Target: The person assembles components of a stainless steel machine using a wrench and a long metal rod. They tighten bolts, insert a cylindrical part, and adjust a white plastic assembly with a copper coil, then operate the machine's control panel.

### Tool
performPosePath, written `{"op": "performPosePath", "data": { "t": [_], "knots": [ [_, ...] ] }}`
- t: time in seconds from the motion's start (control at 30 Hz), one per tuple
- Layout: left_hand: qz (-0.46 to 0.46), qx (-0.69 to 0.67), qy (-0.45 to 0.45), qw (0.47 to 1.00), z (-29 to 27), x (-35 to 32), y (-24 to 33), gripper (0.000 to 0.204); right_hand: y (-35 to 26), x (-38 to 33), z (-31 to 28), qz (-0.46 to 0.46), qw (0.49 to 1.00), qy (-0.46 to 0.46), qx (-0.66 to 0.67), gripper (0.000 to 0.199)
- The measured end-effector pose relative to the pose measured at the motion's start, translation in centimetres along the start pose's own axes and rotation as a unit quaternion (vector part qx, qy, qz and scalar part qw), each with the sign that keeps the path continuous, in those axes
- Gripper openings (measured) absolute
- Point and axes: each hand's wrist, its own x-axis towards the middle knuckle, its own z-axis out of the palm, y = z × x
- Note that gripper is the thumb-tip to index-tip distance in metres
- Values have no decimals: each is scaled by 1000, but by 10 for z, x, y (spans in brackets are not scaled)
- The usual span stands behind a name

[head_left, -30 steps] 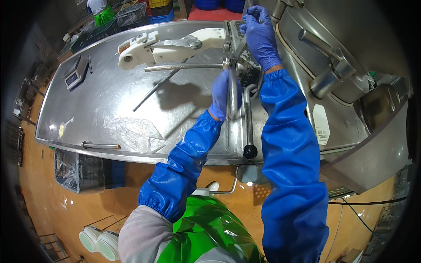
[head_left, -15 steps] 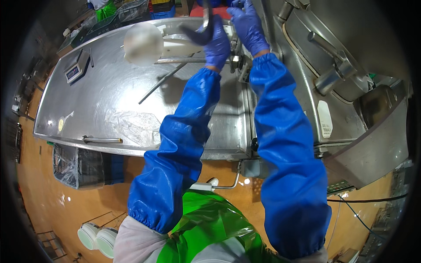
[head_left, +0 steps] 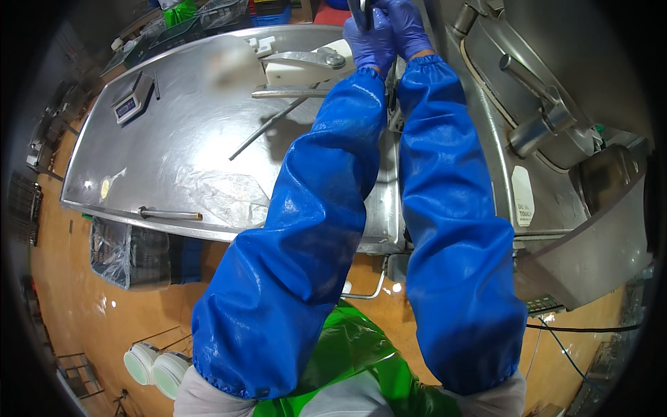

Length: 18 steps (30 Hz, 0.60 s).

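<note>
Purple-gloved left hand [head_left: 370,44] grips slim grey metal bar [head_left: 360,14], long axis pointing forward; purple-gloved right hand [head_left: 408,29]: grip can't tell.

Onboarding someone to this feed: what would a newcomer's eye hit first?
Probably the glossy blue sleeves, running up the middle from the lower part of the picture. They lead to the gloved left hand and right hand, close together near the top edge. Next, likely the shiny metal table on the left, with a small scale near its left end.
</note>
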Motion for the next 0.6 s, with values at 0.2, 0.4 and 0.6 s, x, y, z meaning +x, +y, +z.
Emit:
{"op": "performPosePath", "data": {
  "t": [0.2, 0.4, 0.6],
  "knots": [
    [-56, -19, 33, 998, 10, -3, 3, 18, 4, -3, 6, 43, 999, 4, -17, 12],
    [-19, -118, 47, 992, -8, 11, -19, 22, -32, 7, -10, 11, 997, 47, 59, 20],
    [16, -14, 86, 996, 10, 0, 3, 26, -6, 3, -5, -9, 1000, -9, -18, 8]
  ]
}}
